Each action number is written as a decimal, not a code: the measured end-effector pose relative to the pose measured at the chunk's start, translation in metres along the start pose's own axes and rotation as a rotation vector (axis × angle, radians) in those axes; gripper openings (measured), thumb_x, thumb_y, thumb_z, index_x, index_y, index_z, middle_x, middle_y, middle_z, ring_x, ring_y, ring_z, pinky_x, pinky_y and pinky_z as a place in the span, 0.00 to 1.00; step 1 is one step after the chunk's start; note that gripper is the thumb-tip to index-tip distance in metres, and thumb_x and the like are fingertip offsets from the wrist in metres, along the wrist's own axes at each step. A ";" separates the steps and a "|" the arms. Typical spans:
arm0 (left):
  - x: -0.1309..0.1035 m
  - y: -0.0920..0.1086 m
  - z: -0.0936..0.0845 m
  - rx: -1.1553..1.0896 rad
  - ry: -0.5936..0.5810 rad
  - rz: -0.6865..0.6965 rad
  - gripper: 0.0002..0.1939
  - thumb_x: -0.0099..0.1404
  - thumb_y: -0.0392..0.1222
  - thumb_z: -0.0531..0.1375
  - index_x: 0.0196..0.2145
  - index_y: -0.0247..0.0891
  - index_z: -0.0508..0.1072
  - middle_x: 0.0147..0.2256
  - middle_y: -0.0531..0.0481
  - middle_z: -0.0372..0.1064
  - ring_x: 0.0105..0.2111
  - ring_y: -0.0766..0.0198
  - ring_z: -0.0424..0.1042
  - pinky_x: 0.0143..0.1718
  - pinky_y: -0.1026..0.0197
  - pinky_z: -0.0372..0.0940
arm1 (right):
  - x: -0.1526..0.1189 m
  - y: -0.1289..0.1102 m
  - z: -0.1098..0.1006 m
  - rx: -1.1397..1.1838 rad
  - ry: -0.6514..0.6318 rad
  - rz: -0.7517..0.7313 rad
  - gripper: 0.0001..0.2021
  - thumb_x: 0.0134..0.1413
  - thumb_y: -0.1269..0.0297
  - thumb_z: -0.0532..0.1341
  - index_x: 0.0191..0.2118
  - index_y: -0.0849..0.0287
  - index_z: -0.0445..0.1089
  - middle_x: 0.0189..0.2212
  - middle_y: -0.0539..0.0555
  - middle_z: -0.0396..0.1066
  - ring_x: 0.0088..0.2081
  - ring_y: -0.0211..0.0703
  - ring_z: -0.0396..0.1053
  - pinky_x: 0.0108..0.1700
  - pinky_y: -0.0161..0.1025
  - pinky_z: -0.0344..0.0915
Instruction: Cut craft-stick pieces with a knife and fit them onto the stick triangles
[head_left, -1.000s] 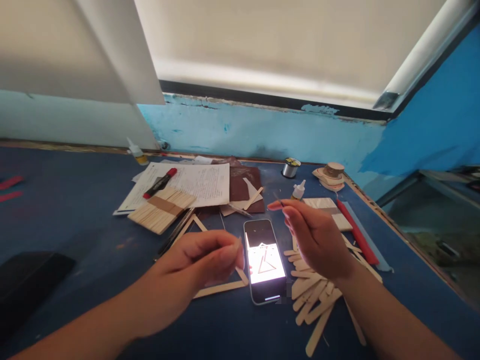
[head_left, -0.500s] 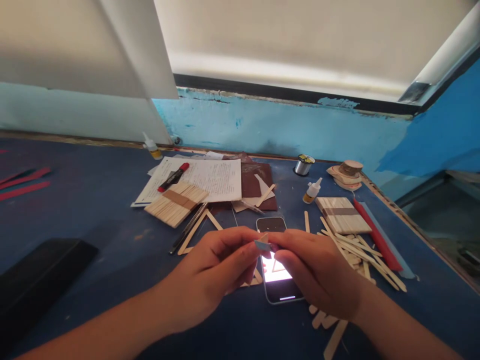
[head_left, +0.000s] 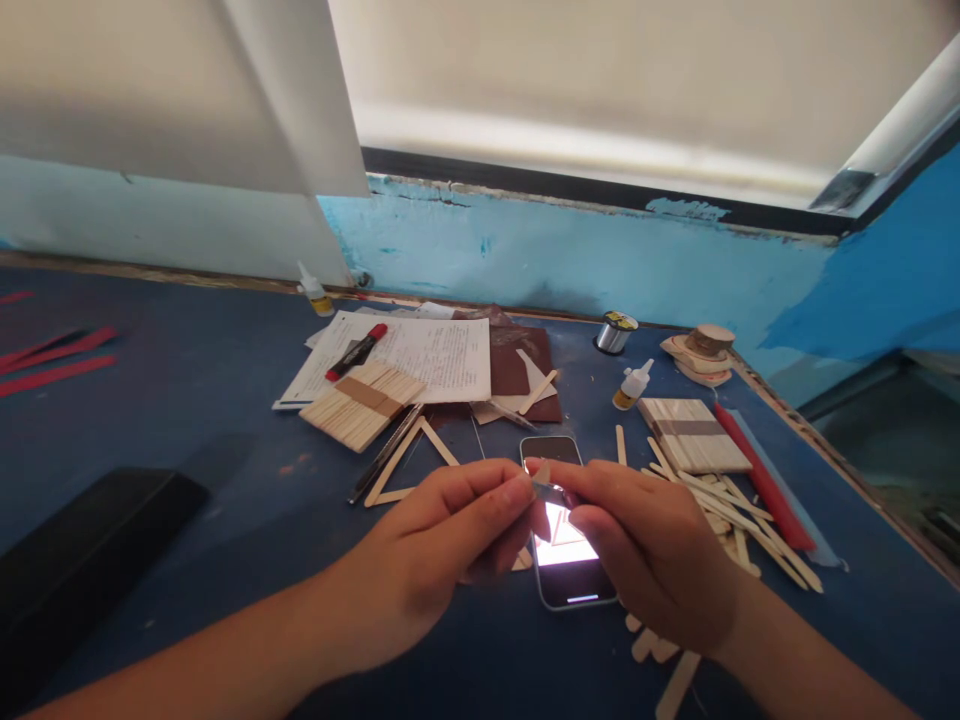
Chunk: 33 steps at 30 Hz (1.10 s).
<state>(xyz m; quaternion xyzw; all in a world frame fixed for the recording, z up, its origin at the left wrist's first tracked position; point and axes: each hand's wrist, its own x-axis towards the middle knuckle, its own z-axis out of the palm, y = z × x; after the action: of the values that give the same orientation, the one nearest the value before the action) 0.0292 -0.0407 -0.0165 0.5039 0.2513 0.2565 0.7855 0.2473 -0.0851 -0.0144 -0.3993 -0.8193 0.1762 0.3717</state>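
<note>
My left hand (head_left: 457,530) is closed, its thumb and fingers pinching a small pale piece (head_left: 541,474) that I cannot make out well. Against the other side of the piece, my right hand (head_left: 649,540) has its index fingertip near it and its thumb lower down; whether it grips anything is unclear. Both hands hover over a phone (head_left: 574,590) with a lit screen showing a triangle-like picture. Just beyond my left hand lies a triangle of wooden sticks (head_left: 395,462), and another stick shape is partly hidden beneath that hand.
Loose sticks (head_left: 780,545) and a stick bundle (head_left: 694,435) lie right. Another bundle (head_left: 364,405), papers (head_left: 450,350) and a marker (head_left: 356,352) lie behind. Glue bottles (head_left: 632,385), a wire spool (head_left: 615,333) and a black object (head_left: 97,540) surround the work area.
The view has shifted slightly, so things on the table appear farther right. The small piece has turned between the fingers, and its bluish face shows less.
</note>
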 end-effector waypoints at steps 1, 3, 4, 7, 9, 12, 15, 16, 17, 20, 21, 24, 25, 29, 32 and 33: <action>0.000 -0.001 0.001 -0.007 -0.014 0.005 0.18 0.75 0.50 0.56 0.33 0.36 0.74 0.23 0.56 0.57 0.24 0.70 0.51 0.25 0.64 0.45 | 0.000 0.000 0.000 -0.012 0.005 -0.002 0.18 0.70 0.67 0.56 0.62 0.58 0.68 0.43 0.53 0.78 0.41 0.37 0.76 0.44 0.34 0.71; -0.001 -0.002 0.002 -0.020 -0.039 0.011 0.18 0.76 0.49 0.55 0.33 0.36 0.74 0.22 0.57 0.55 0.23 0.70 0.50 0.24 0.64 0.45 | 0.000 -0.001 0.000 -0.026 0.012 0.005 0.17 0.70 0.67 0.56 0.61 0.59 0.69 0.43 0.53 0.79 0.41 0.37 0.77 0.44 0.34 0.71; -0.002 -0.003 0.003 -0.030 -0.043 0.008 0.18 0.76 0.49 0.55 0.34 0.36 0.74 0.22 0.57 0.54 0.23 0.70 0.50 0.24 0.64 0.45 | -0.001 -0.001 0.000 -0.025 0.018 0.015 0.17 0.70 0.67 0.56 0.61 0.58 0.69 0.45 0.53 0.79 0.43 0.38 0.77 0.46 0.34 0.71; -0.004 -0.003 0.005 -0.063 -0.034 -0.008 0.17 0.76 0.50 0.54 0.34 0.37 0.73 0.22 0.58 0.53 0.23 0.70 0.51 0.24 0.64 0.45 | -0.001 0.000 0.000 0.001 0.068 0.059 0.17 0.70 0.68 0.56 0.60 0.56 0.70 0.50 0.52 0.79 0.49 0.37 0.77 0.50 0.33 0.70; -0.004 -0.003 0.006 -0.083 -0.027 -0.006 0.17 0.76 0.50 0.54 0.35 0.37 0.73 0.22 0.58 0.52 0.23 0.70 0.50 0.24 0.64 0.45 | -0.001 0.001 -0.001 0.006 0.093 0.075 0.17 0.70 0.69 0.56 0.60 0.54 0.70 0.50 0.50 0.79 0.49 0.36 0.76 0.51 0.32 0.70; -0.003 -0.003 0.007 -0.087 -0.029 0.006 0.16 0.76 0.49 0.54 0.35 0.37 0.73 0.22 0.59 0.51 0.23 0.70 0.50 0.24 0.65 0.45 | -0.001 0.002 -0.001 0.006 0.054 0.067 0.17 0.70 0.68 0.57 0.60 0.53 0.69 0.49 0.49 0.79 0.48 0.35 0.77 0.50 0.32 0.70; -0.002 -0.003 0.006 -0.075 -0.038 0.015 0.16 0.77 0.48 0.54 0.36 0.37 0.74 0.23 0.59 0.51 0.23 0.70 0.50 0.24 0.64 0.45 | -0.001 0.001 0.000 0.023 0.008 0.046 0.17 0.70 0.67 0.57 0.60 0.54 0.69 0.49 0.51 0.79 0.48 0.36 0.77 0.50 0.33 0.71; -0.002 -0.003 0.006 -0.075 -0.046 0.014 0.16 0.77 0.49 0.54 0.36 0.37 0.74 0.23 0.59 0.51 0.23 0.70 0.49 0.24 0.64 0.45 | -0.001 0.001 0.001 0.029 0.003 0.043 0.16 0.70 0.67 0.57 0.60 0.55 0.70 0.49 0.51 0.79 0.48 0.37 0.77 0.50 0.33 0.71; -0.002 -0.003 0.006 -0.074 -0.053 0.010 0.17 0.77 0.49 0.54 0.36 0.37 0.74 0.23 0.59 0.50 0.23 0.70 0.48 0.24 0.64 0.44 | -0.001 0.000 0.001 0.035 0.001 0.043 0.16 0.70 0.67 0.57 0.60 0.55 0.70 0.49 0.52 0.79 0.48 0.37 0.77 0.50 0.34 0.71; -0.003 -0.001 0.007 -0.068 -0.068 -0.011 0.18 0.77 0.50 0.53 0.34 0.36 0.72 0.22 0.60 0.47 0.22 0.70 0.47 0.24 0.63 0.44 | 0.000 -0.001 0.003 0.050 -0.009 0.045 0.16 0.70 0.67 0.57 0.60 0.56 0.70 0.48 0.53 0.79 0.47 0.38 0.77 0.49 0.35 0.72; -0.003 -0.001 0.007 -0.059 -0.067 -0.015 0.19 0.77 0.50 0.53 0.33 0.36 0.72 0.22 0.60 0.47 0.22 0.70 0.47 0.23 0.63 0.43 | 0.000 -0.002 0.003 0.055 -0.011 0.040 0.16 0.70 0.68 0.57 0.60 0.56 0.70 0.49 0.53 0.79 0.47 0.38 0.78 0.49 0.35 0.72; -0.004 0.000 0.008 -0.017 -0.058 -0.025 0.19 0.77 0.51 0.53 0.33 0.35 0.72 0.22 0.59 0.49 0.22 0.70 0.49 0.23 0.63 0.44 | -0.001 -0.001 0.004 0.055 -0.023 0.023 0.17 0.70 0.68 0.57 0.61 0.56 0.69 0.51 0.54 0.79 0.48 0.40 0.77 0.49 0.36 0.73; -0.005 0.000 0.008 -0.002 -0.050 -0.032 0.19 0.77 0.51 0.52 0.33 0.35 0.72 0.22 0.59 0.50 0.22 0.70 0.49 0.23 0.63 0.44 | -0.001 -0.001 0.004 0.050 -0.024 0.019 0.18 0.70 0.68 0.57 0.61 0.55 0.68 0.51 0.54 0.79 0.49 0.40 0.78 0.49 0.37 0.73; -0.009 0.001 0.009 0.045 -0.027 -0.046 0.20 0.77 0.53 0.52 0.32 0.37 0.69 0.22 0.59 0.51 0.23 0.69 0.48 0.23 0.62 0.44 | -0.001 -0.001 0.003 0.018 -0.005 0.007 0.16 0.70 0.67 0.56 0.60 0.55 0.69 0.52 0.55 0.79 0.49 0.43 0.78 0.48 0.39 0.74; -0.010 0.002 0.010 0.006 -0.028 -0.075 0.21 0.76 0.54 0.53 0.29 0.38 0.64 0.21 0.59 0.50 0.22 0.70 0.47 0.22 0.63 0.42 | 0.000 -0.004 0.003 -0.006 0.012 -0.004 0.16 0.70 0.67 0.57 0.59 0.55 0.70 0.52 0.56 0.79 0.49 0.44 0.78 0.48 0.39 0.74; -0.009 0.002 0.010 -0.020 -0.029 -0.095 0.21 0.76 0.55 0.53 0.29 0.39 0.63 0.21 0.60 0.50 0.21 0.70 0.46 0.21 0.64 0.42 | 0.000 -0.006 0.004 -0.014 0.014 -0.008 0.16 0.70 0.66 0.57 0.59 0.56 0.70 0.50 0.56 0.79 0.47 0.44 0.79 0.47 0.39 0.75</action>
<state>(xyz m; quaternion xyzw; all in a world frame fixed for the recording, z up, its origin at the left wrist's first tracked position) 0.0284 -0.0528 -0.0096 0.4870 0.2610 0.2140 0.8055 0.2414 -0.0890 -0.0135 -0.3999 -0.8196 0.1662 0.3752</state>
